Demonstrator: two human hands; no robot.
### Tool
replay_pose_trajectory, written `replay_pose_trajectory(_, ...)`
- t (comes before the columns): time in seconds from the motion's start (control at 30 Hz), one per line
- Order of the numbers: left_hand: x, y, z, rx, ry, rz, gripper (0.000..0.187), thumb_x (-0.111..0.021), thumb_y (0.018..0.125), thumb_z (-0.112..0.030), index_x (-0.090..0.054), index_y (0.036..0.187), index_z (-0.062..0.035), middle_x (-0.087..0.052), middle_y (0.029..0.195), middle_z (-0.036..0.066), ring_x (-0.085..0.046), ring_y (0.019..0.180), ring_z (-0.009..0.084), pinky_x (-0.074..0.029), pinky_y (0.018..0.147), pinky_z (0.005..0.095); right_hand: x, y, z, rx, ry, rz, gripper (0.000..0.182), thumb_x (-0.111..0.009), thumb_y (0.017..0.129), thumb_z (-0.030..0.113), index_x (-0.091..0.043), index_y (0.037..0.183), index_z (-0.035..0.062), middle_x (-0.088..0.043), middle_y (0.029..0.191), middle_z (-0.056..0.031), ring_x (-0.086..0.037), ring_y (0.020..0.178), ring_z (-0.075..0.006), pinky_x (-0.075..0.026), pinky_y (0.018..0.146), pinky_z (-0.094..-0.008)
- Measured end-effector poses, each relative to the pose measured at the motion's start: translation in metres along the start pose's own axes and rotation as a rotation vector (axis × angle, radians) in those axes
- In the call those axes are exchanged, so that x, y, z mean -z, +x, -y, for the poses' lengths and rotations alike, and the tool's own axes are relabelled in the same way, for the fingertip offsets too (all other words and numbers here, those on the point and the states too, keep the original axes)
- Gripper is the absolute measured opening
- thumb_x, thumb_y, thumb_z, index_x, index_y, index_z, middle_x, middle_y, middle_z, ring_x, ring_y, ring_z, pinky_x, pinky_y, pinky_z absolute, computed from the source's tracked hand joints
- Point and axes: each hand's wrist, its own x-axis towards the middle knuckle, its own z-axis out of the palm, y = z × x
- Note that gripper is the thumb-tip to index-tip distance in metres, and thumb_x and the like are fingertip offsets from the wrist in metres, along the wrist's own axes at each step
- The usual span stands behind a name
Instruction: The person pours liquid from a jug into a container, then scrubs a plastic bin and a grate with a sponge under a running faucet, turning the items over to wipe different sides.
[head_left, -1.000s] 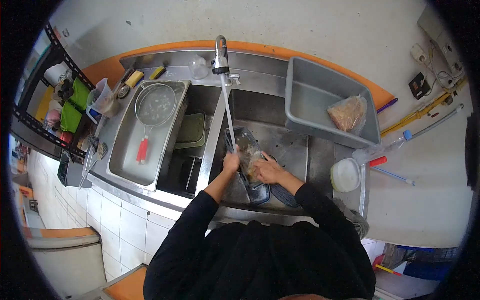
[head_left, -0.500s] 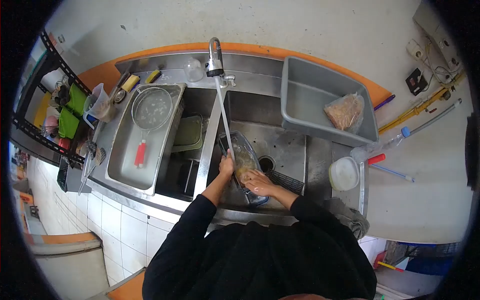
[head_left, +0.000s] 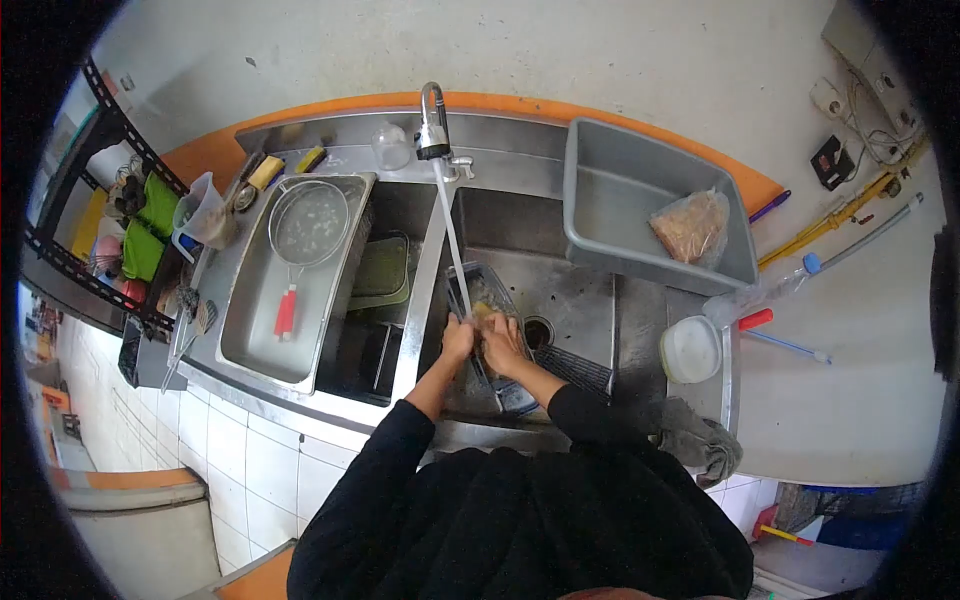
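Observation:
A rectangular plastic container [head_left: 483,272] with a dark rim rests in the right sink basin [head_left: 580,300]. Water from the faucet [head_left: 432,140] streams down into it. At the container's left rim, my left hand [head_left: 457,340] is closed on the edge. My right hand [head_left: 503,345] reaches inside with its fingers curled downward, beside something yellowish that is blurred by water. What lies under those fingers is hidden. A blue-tinted end of the container [head_left: 516,400] shows below my right wrist.
A steel pan [head_left: 250,330] with a strainer [head_left: 308,222] stands left. The grey tub [head_left: 610,190] at right holds a bagged brownish item [head_left: 692,226]. Near it are a white container [head_left: 691,350] and a cloth [head_left: 705,445]. A dark grate [head_left: 575,370] lies beside the drain [head_left: 538,332].
My right hand has moved up and slightly left inside the container, its fingers now pointing down. My left hand stays at the left rim. The water keeps running.

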Motion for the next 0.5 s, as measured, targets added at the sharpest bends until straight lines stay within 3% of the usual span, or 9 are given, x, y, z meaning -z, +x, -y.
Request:
replay_pose_trajectory(0.03, -0.004, -0.006, 0.001, -0.077, -0.013, 0.005, 0.068, -0.041, 0.080, -0.044, -0.028, 0.128, 0.0027, -0.044, 0.118, 0.029, -0.040, 0.114, 0.0388, -0.032, 0.094, 0.0395, 0.002, 0.006, -0.001, -0.058, -0.037, -0.009, 0.053, -0.049, 0.073, 0.005, -0.039, 0.125, 0.0129, -0.038, 0.112, -0.0147, -0.037, 0.101, -0.0351, -0.038, 0.084, -0.0421)
replay_pose_trajectory(0.1, -0.008, -0.012, 0.000, -0.151, -0.112, 0.053, 0.065, -0.050, 0.071, -0.029, -0.034, 0.122, 0.0079, -0.047, 0.115, 0.027, -0.045, 0.110, 0.0344, -0.035, 0.091, 0.0347, 0.005, 0.013, -0.004, -0.091, 0.038, -0.025, 0.054, -0.049, 0.074, 0.004, -0.039, 0.125, 0.0149, -0.038, 0.113, -0.0135, -0.038, 0.101, -0.0352, -0.039, 0.083, -0.0423)
replay_pose_trajectory(0.13, -0.006, -0.017, -0.004, -0.149, -0.113, 0.051, 0.065, -0.050, 0.071, -0.029, -0.034, 0.122, 0.0079, -0.047, 0.115, 0.027, -0.045, 0.110, 0.0344, -0.035, 0.091, 0.0347, 0.007, 0.016, -0.004, -0.123, 0.113, -0.040, 0.055, -0.049, 0.074, 0.003, -0.039, 0.125, 0.0168, -0.038, 0.113, -0.0123, -0.038, 0.101, -0.0352, -0.039, 0.082, -0.0424)
replay_pose_trajectory(0.2, -0.003, -0.029, -0.012, -0.299, -0.177, 0.124, 0.058, -0.054, 0.067, -0.024, -0.041, 0.115, 0.0068, -0.051, 0.108, 0.024, -0.049, 0.103, 0.0321, -0.038, 0.087, 0.0343, 0.008, 0.019, -0.005, -0.129, 0.116, -0.105, 0.049, -0.049, 0.074, 0.003, -0.044, 0.121, 0.0144, -0.041, 0.110, -0.0125, -0.041, 0.097, -0.0346, -0.039, 0.081, -0.0418)
replay_pose_trajectory(0.27, 0.007, -0.049, -0.034, -0.238, -0.167, 0.085, 0.054, -0.056, 0.064, -0.021, -0.045, 0.110, 0.0046, -0.053, 0.102, 0.021, -0.051, 0.097, 0.0305, -0.039, 0.083, 0.0347, 0.001, 0.033, -0.018, 0.041, 0.219, -0.281, 0.037, -0.047, 0.078, 0.007, -0.050, 0.115, 0.0117, -0.048, 0.100, -0.0162, -0.045, 0.092, -0.0348, -0.038, 0.081, -0.0399)
replay_pose_trajectory(0.33, 0.014, -0.059, -0.045, -0.110, 0.000, 0.134, 0.053, -0.055, 0.063, -0.021, -0.046, 0.109, 0.0036, -0.055, 0.098, 0.019, -0.052, 0.093, 0.0300, -0.040, 0.080, 0.0350, -0.004, 0.048, -0.022, -0.045, 0.292, -0.214, 0.034, -0.048, 0.077, 0.005, -0.052, 0.111, 0.0087, -0.051, 0.093, -0.0160, -0.047, 0.089, -0.0350, -0.038, 0.079, -0.0399)
replay_pose_trajectory(0.43, 0.004, -0.042, -0.022, -0.273, -0.103, 0.179, 0.053, -0.053, 0.064, -0.020, -0.044, 0.110, 0.0042, -0.056, 0.097, 0.019, -0.053, 0.091, 0.0298, -0.040, 0.079, 0.0349, -0.002, 0.061, -0.022, 0.103, 0.318, -0.114, 0.029, -0.050, 0.076, 0.005, -0.054, 0.105, 0.0049, -0.052, 0.094, -0.0163, -0.046, 0.090, -0.0360, -0.037, 0.079, -0.0411)
replay_pose_trajectory(0.5, 0.002, -0.039, -0.016, -0.248, -0.122, 0.169, 0.055, -0.052, 0.065, -0.021, -0.042, 0.111, 0.0049, -0.056, 0.096, 0.021, -0.053, 0.091, 0.0321, -0.040, 0.080, 0.0354, 0.003, 0.056, -0.022, 0.149, 0.290, -0.089, 0.030, -0.048, 0.077, 0.006, -0.054, 0.106, 0.0046, -0.051, 0.096, -0.0157, -0.046, 0.092, -0.0351, -0.037, 0.081, -0.0415)
